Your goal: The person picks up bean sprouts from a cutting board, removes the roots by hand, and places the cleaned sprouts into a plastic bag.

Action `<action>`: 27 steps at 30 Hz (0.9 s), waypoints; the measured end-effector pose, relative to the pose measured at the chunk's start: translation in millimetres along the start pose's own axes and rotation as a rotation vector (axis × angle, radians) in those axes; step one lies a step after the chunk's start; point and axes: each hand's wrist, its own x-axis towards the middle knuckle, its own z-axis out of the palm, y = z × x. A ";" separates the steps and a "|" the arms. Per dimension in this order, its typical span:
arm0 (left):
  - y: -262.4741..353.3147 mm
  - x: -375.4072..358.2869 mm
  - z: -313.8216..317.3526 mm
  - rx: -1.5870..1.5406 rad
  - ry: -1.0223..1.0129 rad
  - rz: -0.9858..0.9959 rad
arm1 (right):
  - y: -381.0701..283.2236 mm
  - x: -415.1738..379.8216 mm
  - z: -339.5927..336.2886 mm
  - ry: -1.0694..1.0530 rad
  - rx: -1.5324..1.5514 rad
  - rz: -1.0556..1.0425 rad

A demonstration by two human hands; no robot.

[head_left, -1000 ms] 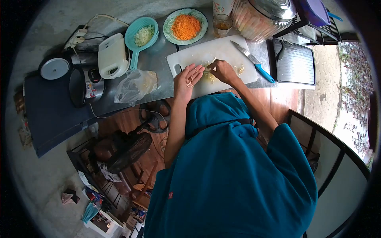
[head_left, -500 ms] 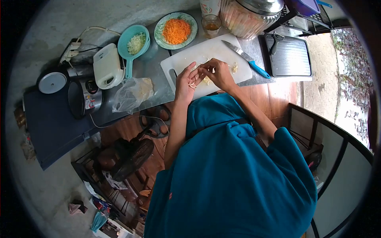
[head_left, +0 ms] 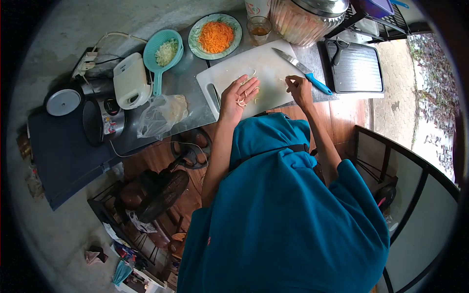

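Observation:
My left hand [head_left: 235,100] is palm up over the white cutting board [head_left: 268,61], fingers stretched out, cupping several thin pale strips [head_left: 242,101]. Toward the board's right end, my right hand [head_left: 299,91] has its thumb and fingertips pinched together; I cannot make out what is between them. A thin pale shred [head_left: 282,79] shows just left of those fingertips. More pale scraps [head_left: 253,74] lie on the board beyond my left hand. The blue-handled knife [head_left: 320,84] rests across the board's far right corner, its blade pointing away.
Behind the board stand a plate of shredded carrot [head_left: 215,37], a green strainer [head_left: 157,73] with chopped pale-green vegetable, a glass [head_left: 259,30] and a large jar [head_left: 305,24]. A plastic bag [head_left: 162,116] lies left, a black griddle [head_left: 359,68] right.
My right hand has left my left palm and moved right to the scraps at the board's right end. My left hand's fingers have spread, showing the strips.

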 end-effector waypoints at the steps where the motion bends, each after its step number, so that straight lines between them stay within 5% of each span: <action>1: -0.4 -0.2 1.8 0.011 -0.007 -0.010 | -10.0 -1.4 -4.3 -0.031 0.004 0.062; 3: -3.1 2.6 5.1 0.020 -0.023 -0.022 | -28.7 -8.3 -4.4 -0.002 0.202 -0.091; 8: -7.9 6.1 1.0 0.086 -0.038 -0.089 | -103.4 -33.1 -17.5 -0.214 0.010 -0.483; 16: -6.3 4.7 3.4 0.023 -0.071 -0.122 | -99.1 -32.1 -2.0 -0.286 0.239 -0.402; 19: -5.8 5.9 4.3 -0.034 -0.052 -0.080 | -63.6 -18.3 -3.0 -0.092 0.359 -0.199; 23: -5.9 6.7 5.5 -0.109 -0.029 -0.044 | 15.4 4.0 -2.7 0.054 0.072 -0.186; 27: -4.4 5.7 11.3 -0.100 -0.049 -0.043 | 14.5 0.0 -5.6 0.170 -0.194 -0.211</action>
